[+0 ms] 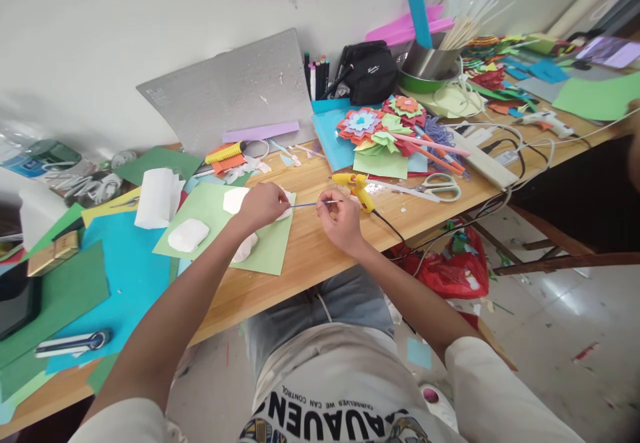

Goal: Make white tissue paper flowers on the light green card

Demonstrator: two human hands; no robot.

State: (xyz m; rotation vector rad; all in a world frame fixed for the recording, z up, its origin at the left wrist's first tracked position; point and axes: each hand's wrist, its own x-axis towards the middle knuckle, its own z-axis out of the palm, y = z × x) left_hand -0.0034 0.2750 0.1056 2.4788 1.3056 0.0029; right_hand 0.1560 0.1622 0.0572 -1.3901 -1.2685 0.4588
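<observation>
A thin blue stick spans the gap between my two hands above the desk. My left hand is closed at its left end, over the right part of a light green sheet. Closed in a pinch, my right hand holds the stick's other end, left of a yellow glue gun. White paper pieces lie on the green sheet: one at its left, one near its lower middle, others partly hidden by my left hand.
Scissors lie right of the glue gun. Layered paper flowers sit behind it. A black pouch and a pot of sticks stand farther back. Blue paper and a cutter are at the left.
</observation>
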